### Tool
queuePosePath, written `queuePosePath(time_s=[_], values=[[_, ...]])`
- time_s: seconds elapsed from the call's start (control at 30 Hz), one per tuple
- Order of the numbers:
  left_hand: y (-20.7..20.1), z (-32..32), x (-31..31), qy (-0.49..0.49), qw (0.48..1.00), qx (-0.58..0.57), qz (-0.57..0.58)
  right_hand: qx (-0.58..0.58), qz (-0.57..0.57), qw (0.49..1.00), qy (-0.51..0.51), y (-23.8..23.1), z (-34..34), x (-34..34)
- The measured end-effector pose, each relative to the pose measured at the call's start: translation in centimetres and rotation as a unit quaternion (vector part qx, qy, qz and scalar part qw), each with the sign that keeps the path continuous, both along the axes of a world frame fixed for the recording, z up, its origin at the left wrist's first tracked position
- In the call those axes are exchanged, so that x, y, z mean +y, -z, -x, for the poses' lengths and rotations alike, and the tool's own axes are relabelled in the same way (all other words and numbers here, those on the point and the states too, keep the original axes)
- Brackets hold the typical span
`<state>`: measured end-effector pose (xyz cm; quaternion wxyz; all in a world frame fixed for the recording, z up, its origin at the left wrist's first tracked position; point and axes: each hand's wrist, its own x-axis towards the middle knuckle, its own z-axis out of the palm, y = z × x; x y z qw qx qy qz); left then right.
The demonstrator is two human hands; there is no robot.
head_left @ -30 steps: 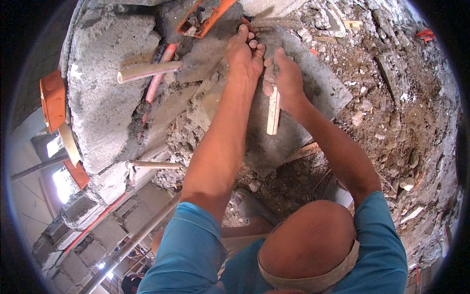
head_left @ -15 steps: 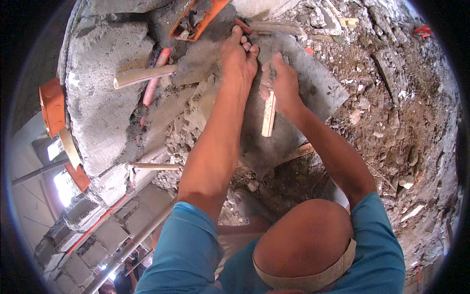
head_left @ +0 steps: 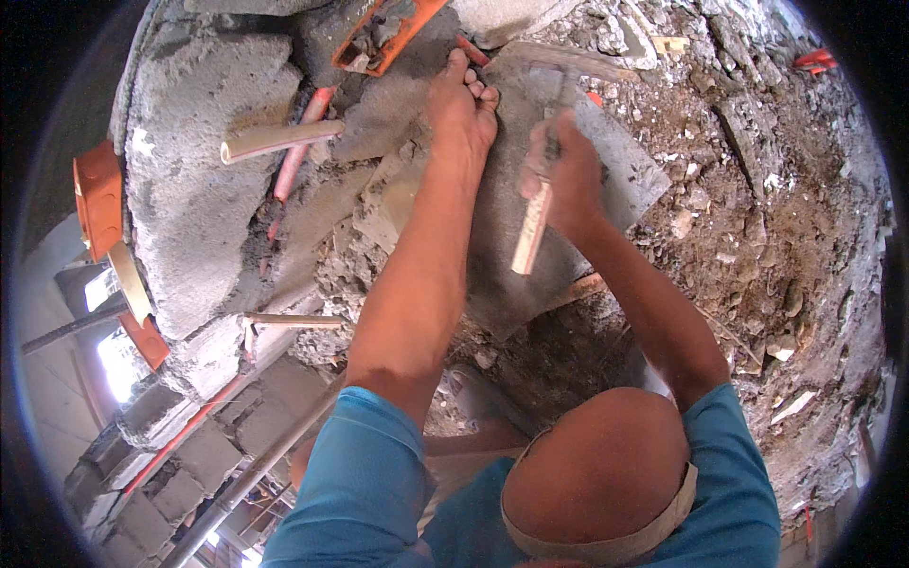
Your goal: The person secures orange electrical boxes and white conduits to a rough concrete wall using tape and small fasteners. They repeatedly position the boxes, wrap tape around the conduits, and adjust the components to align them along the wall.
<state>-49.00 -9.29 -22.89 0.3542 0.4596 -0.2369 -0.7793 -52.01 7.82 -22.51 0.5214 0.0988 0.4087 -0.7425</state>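
Observation:
My left hand (head_left: 466,102) is closed, its fingertips at a short red rod (head_left: 472,50) that it seems to pinch against the rough grey masonry. Only the rod's outer part shows. In the grip of my right hand (head_left: 568,175) is a hammer with a pale, flat handle (head_left: 532,229). Its long brownish head (head_left: 568,61) is smeared by motion and lies just right of the rod, apart from it. Left of my left hand, an orange electrical box (head_left: 390,36) sits in a cavity. Beneath both hands lies a flat grey slab (head_left: 625,175).
A red conduit (head_left: 301,147) runs in a groove, crossed by a pale strip (head_left: 284,139). Another orange box (head_left: 98,201) hangs at the far left edge. Broken rubble (head_left: 748,265) covers the right side. A metal pole (head_left: 246,478) slants across the lower left. My bent knee (head_left: 597,469) is close below.
My right hand has swung the hammer to the right, so its head has drawn away from the red rod. My left hand keeps its place.

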Motion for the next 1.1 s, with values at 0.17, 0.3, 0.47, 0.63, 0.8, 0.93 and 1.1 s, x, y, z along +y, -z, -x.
queuePosePath(time_s=[0.17, 0.3, 0.47, 0.63, 0.8, 0.93, 1.1], values=[[-1.0, 0.6, 1.0, -0.021, 0.999, -0.022, -0.012, 0.089, -0.141, 0.984, 0.057, 0.3, 0.3, 7.7], [-0.7, -0.1, 0.7, -0.027, 0.999, 0.042, 0.0, 0.012, -0.164, 0.979, 0.122, -1.8, -0.5, 13.8], [-3.2, -2.5, 3.0, 0.093, 0.993, -0.052, 0.052, 0.02, -0.214, 0.968, 0.13, 2.4, -0.7, 22.0], [-7.7, -12.9, 6.9, 0.465, 0.813, -0.224, 0.269, 0.017, -0.27, 0.96, 0.078, 7.4, -2.0, 28.2], [-23.0, -27.0, 9.9, 0.737, 0.497, -0.276, 0.366, 0.121, -0.404, 0.862, -0.279, 3.1, -0.5, 28.4], [-34.2, -32.3, 14.9, 0.709, 0.36, -0.416, 0.44, 0.407, -0.357, 0.592, -0.596, -1.8, 2.6, 27.6], [-35.9, -35.6, 21.2, 0.67, 0.443, -0.36, 0.474, 0.654, -0.201, 0.363, -0.632, -14.3, 4.0, 12.5]])
